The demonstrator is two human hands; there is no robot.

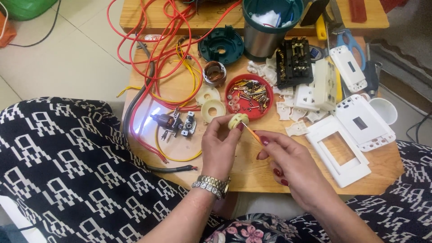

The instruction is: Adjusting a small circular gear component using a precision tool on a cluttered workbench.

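My left hand pinches a small cream round plastic part above the low wooden table. My right hand holds a thin orange-handled screwdriver whose tip touches that part. Just behind the hands sits a red round lid full of several screws and brass bits. Two more cream round parts lie left of the lid. A small motor armature with a metal bracket rests further left.
Red and yellow wires tangle over the table's left side. White switch plates and frames fill the right side, with a black switch block, a steel cup, a green round housing and scissors behind.
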